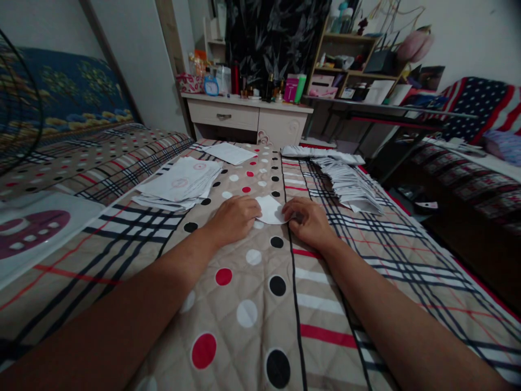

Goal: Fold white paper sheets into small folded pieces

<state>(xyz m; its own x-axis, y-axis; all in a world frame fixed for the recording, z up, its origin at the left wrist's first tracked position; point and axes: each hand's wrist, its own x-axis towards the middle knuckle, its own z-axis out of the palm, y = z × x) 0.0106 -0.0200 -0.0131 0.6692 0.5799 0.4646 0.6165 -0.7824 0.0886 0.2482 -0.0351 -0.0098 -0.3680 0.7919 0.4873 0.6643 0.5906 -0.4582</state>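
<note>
A small piece of white paper (270,210) lies flat between my hands on the patterned bed cover (260,293). My left hand (238,217) grips its left edge with the fingers curled together. At the opposite edge, my right hand (307,220) pinches the paper between thumb and fingers. Left of my hands sits a pile of white paper sheets (179,182) with faint pink round prints. To the right, many folded white papers (345,182) stand in a fanned, overlapping row.
Beyond the pile lies another white sheet (230,153). A long white bundle (321,154) rests behind the fanned row. At the left is a white plastic bag (44,228) with a dark red print. A white dresser (244,117) stands at the bed's far end.
</note>
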